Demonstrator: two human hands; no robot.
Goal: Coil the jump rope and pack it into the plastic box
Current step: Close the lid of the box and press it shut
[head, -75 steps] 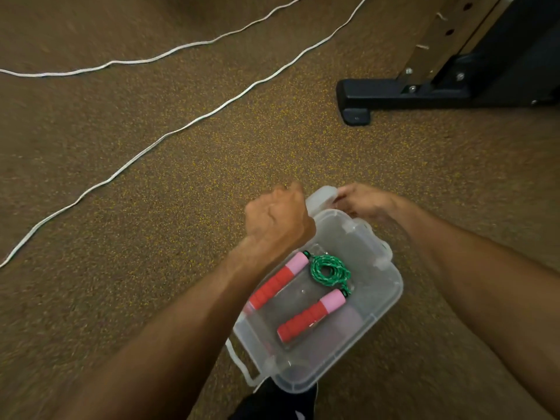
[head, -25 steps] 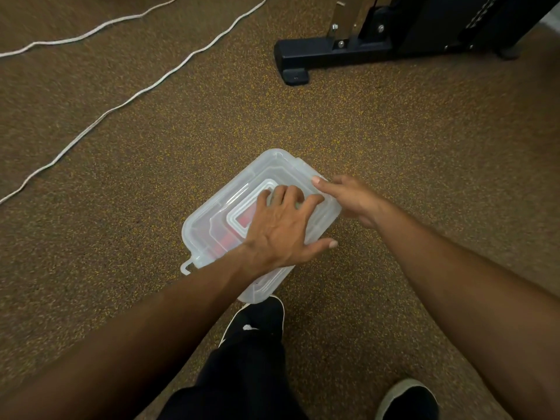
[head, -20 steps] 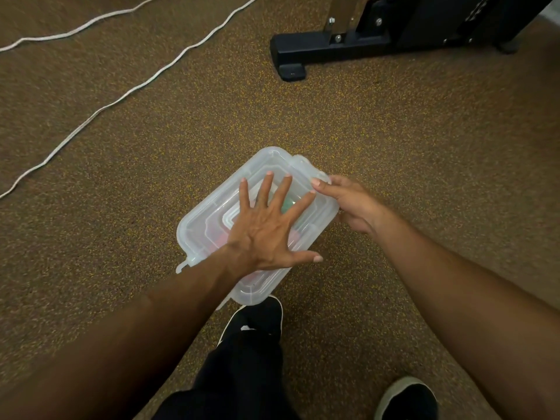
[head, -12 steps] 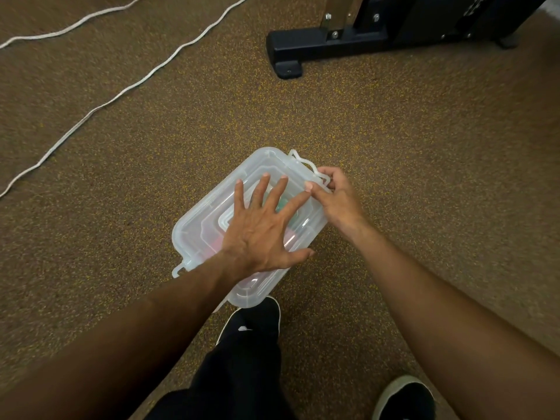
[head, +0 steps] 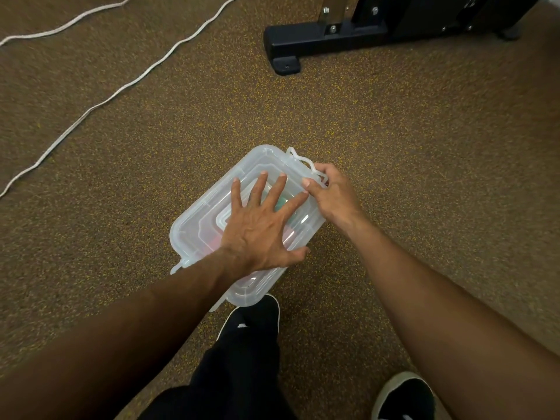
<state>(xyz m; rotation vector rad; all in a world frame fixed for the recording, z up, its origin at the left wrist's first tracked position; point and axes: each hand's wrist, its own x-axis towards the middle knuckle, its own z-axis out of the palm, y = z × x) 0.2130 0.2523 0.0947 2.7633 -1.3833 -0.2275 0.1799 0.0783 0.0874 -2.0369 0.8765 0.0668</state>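
The clear plastic box (head: 194,225) lies on the brown carpet with its lid on. Through the lid the jump rope (head: 281,203) shows faintly as green cord and pink-red handles. My left hand (head: 260,228) lies flat on the lid with its fingers spread. My right hand (head: 331,194) is at the box's far right end, its fingers closed around the white clip latch (head: 298,159) there. Another latch (head: 178,266) sticks out at the box's near left side.
The black metal foot of a gym machine (head: 318,43) stands at the back right. A white cord (head: 100,103) runs across the carpet at the left. My black shoes (head: 257,313) and trouser leg are just below the box.
Three seconds ago the box was open with the rope visible inside; the lid is now on. My left hand went flat onto the lid. My right hand moved to the end latch and closed on it.
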